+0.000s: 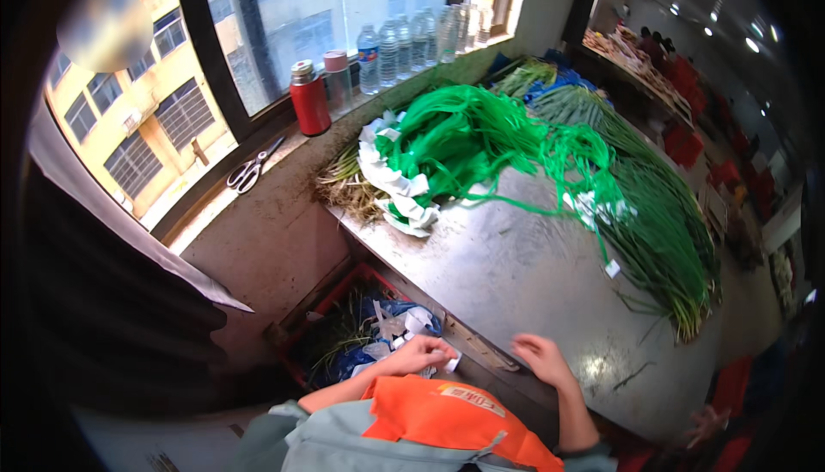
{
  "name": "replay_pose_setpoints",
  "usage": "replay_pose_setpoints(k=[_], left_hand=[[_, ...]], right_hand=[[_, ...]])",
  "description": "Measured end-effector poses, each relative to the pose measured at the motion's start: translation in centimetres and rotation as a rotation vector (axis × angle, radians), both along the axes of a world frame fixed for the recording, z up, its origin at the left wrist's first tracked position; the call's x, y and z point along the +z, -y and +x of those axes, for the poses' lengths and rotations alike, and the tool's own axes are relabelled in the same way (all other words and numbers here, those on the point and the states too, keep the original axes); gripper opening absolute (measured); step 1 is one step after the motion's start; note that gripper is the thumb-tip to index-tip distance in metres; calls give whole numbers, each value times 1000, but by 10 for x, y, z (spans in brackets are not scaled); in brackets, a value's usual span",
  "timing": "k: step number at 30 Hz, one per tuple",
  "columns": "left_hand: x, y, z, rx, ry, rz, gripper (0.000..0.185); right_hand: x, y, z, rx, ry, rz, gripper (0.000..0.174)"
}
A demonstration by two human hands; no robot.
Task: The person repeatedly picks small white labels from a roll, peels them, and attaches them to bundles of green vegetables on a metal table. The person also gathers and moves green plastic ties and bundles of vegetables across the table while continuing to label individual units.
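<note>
My left hand (422,354) is beside the table's near edge, in front of a red crate, its fingers closed on a small white piece (453,362), perhaps paper or a label. My right hand (540,357) hovers over the near edge of the metal table (515,265), loosely curled with nothing visible in it. Farther back on the table lies a tangled heap of green plastic netting or ties (464,130) with white tags (393,172). Long bunches of scallions (664,233) run along the right side. Roots of another bunch (348,191) stick out at the left under the heap.
A red crate (361,275) with blue plastic, white scraps and green trimmings stands below the table's left edge. On the windowsill are scissors (248,172), a red thermos (309,101), a clear cup (337,82) and several plastic bottles (388,49). Another person's hand (706,423) appears at lower right.
</note>
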State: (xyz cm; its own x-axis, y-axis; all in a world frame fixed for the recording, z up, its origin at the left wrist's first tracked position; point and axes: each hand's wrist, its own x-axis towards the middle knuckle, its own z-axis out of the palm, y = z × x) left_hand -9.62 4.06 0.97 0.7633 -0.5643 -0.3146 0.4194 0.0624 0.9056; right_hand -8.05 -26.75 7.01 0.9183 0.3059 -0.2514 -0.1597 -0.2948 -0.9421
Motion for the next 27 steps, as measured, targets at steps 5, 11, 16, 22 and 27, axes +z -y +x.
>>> replay_pose_setpoints(k=[5, 11, 16, 22, 27], left_hand=[[12, -64, -17, 263, -86, -35, 17], [-18, -105, -36, 526, -210, -34, 16], [-15, -131, -43, 609, -276, 93, 15], [-19, -141, -30, 699, -296, 23, 13], [-22, -142, -6, 652, -228, 30, 12]], right_hand=[[26, -170, 220, 422, -12, 167, 20], [35, -307, 436, 69, 937, -525, 22], [11, -362, 487, 301, 1299, -1193, 39], [25, -344, 517, 382, 1332, -956, 29], [191, -253, 547, -154, 654, -1021, 38]])
